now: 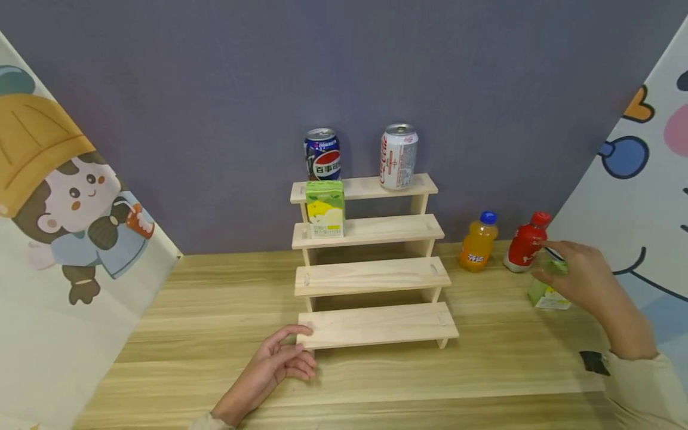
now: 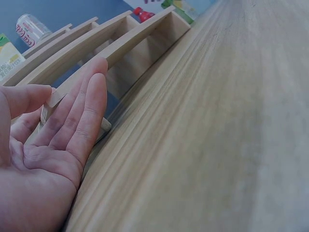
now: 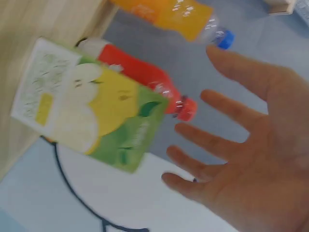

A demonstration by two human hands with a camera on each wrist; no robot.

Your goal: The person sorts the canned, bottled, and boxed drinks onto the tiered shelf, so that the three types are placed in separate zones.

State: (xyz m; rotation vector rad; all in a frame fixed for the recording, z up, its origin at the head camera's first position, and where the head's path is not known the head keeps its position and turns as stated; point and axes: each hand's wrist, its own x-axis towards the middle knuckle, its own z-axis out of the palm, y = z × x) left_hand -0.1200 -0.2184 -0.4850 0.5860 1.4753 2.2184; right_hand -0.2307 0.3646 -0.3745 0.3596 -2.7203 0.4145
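your left hand (image 1: 275, 360) pinches a pale wooden four-tier stand (image 1: 371, 278) at its bottom left corner, your right hand (image 1: 584, 276) spreads wide, holding nothing, near a green-and-yellow boxy drink carton (image 3: 91, 106), upright on the wood-grain table (image 1: 215, 310)

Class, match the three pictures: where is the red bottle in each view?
Head: red bottle, right of the wooden stand.
Left wrist: only the top of the red bottle shows, near the top edge.
Right wrist: red bottle, upper middle, slanted, partly behind the green-and-yellow carton.
Shared landmark: that carton, beside it.
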